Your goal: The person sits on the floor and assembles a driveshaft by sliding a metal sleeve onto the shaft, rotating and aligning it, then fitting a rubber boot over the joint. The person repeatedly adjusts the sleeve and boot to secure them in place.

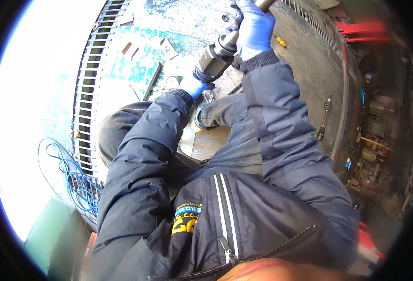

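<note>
We stretch both forearms forward, the right hand [257, 30] reaching farther and wrapped around the bar of a drive axle [215, 58], the left hand [193, 87] cupping its joint housing's near end. The axle slants beyond our bent legs [230, 112], above the floor [304, 70].

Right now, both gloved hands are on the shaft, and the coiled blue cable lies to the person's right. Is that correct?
Not quite: the blue cable lies to the person's left, as the head view shows. The rest stands: the gloved left hand and right hand are both on the shaft.
</note>
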The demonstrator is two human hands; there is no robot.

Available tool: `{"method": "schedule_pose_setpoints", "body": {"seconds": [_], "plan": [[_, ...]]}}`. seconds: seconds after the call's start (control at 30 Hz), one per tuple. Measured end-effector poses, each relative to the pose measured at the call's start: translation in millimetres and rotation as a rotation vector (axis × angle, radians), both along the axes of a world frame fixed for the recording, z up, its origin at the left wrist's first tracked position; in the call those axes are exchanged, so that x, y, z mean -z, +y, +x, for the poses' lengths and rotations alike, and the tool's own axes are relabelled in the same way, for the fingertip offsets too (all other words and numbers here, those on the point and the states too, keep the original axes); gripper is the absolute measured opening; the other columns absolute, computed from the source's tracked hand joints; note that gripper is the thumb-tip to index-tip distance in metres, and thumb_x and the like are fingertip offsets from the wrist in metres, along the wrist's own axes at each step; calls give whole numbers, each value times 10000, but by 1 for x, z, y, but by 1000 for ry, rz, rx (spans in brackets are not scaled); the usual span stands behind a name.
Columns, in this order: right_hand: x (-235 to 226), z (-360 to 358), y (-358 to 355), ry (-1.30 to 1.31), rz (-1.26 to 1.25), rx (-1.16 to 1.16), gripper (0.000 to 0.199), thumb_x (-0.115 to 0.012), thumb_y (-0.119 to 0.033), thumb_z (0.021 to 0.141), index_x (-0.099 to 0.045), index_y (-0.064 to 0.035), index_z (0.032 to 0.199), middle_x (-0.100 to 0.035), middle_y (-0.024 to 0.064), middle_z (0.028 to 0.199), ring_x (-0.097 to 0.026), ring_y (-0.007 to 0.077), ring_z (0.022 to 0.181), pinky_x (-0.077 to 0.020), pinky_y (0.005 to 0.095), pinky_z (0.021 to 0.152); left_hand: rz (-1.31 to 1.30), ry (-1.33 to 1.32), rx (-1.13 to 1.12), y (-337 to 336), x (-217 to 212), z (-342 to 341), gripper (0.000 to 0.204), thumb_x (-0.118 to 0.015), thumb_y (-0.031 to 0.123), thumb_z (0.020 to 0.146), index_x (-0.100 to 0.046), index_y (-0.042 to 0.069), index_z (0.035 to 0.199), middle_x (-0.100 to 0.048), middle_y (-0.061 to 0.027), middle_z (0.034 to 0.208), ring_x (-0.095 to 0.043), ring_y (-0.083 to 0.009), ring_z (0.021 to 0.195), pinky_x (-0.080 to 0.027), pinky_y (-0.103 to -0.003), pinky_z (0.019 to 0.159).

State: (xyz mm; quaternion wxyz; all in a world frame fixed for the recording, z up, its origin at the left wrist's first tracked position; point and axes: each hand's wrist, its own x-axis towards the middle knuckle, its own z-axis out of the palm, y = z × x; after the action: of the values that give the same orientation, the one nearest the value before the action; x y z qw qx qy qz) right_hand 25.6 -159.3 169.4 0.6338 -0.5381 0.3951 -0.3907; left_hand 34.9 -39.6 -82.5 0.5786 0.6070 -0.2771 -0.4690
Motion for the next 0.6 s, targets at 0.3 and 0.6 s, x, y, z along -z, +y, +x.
{"method": "schedule_pose_setpoints", "body": {"seconds": [0.3, 0.6], "plan": [[20, -43, 34, -245, -325, -36, 133, -693, -62, 962, -600, -11, 880, -583, 48, 643, -502, 97, 468, -446, 265, 451, -24, 91, 47, -7, 19, 1, 734, -928, 144, 717, -596, 41, 1364, -679, -118, 1285, -623, -243, 1185, -493, -371, 1055], [0, 17, -2, 34, -78, -44, 192, -730, -222, 925, -615, -107, 823, -505, -48, 606, -440, 90, 459, -340, 276, 425, -38, 61, 61, -12, 44, 0, 707, -931, 145, 711, -622, 35, 1337, -694, -118, 1262, -637, -244, 1163, -503, -378, 1039]]}}
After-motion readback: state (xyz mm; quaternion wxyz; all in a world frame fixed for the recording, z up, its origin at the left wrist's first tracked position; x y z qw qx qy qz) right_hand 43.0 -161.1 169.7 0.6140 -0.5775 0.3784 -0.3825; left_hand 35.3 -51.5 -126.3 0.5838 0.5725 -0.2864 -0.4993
